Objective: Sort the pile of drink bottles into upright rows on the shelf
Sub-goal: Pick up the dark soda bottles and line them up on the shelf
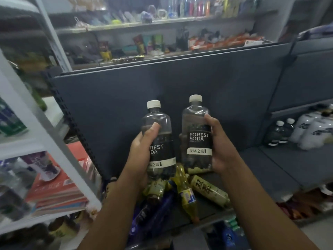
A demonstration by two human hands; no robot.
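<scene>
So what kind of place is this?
Probably a small shop: metal shelving, packaged snacks up top, a bottle pile, one soda bottle in the left hand, another in the right hand.

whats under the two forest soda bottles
A pile of lying bottles, yellow-green and dark blue. The left soda bottle and right soda bottle hide the pile's far part.

Gripping a soda bottle [160,139] in my left hand [140,150] and a second soda bottle [197,136] in my right hand [221,148], I have open grey shelf [266,170] to the right, up to the dark bottles [278,134] and white bottles [313,130] standing at its far end. The back panel [162,83] blocks the way ahead, the pile of lying bottles [207,192] crowds the space below, and the notched post [72,127] shuts the left.
</scene>
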